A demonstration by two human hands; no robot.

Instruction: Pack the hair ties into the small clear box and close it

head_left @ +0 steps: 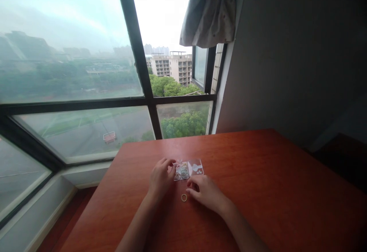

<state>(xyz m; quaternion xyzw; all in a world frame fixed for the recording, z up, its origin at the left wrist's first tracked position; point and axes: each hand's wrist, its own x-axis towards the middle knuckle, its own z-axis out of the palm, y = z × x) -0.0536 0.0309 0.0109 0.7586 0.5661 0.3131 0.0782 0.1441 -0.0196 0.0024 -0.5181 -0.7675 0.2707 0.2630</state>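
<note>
A small clear plastic box [181, 174] lies on the table with its see-through lid [196, 167] folded out to the right. Inside its compartments are several small metallic and gold-coloured pieces, too small to name. At the box's left side, my left hand [161, 175] has its fingers and thumb bent around the edge. My right hand [207, 191] hovers near the lid's front edge, its curled fingers and thumb apart with nothing visible between them. A gold-coloured ring [184, 197] lies flat on the wood, in front of the box and just left of my right hand.
The reddish-brown wooden table [243, 156] reaches up to a dark-framed window [148, 103]. A grey curtain [210, 15] hangs over the window's right part. To the right stands a shaded wall [272, 60].
</note>
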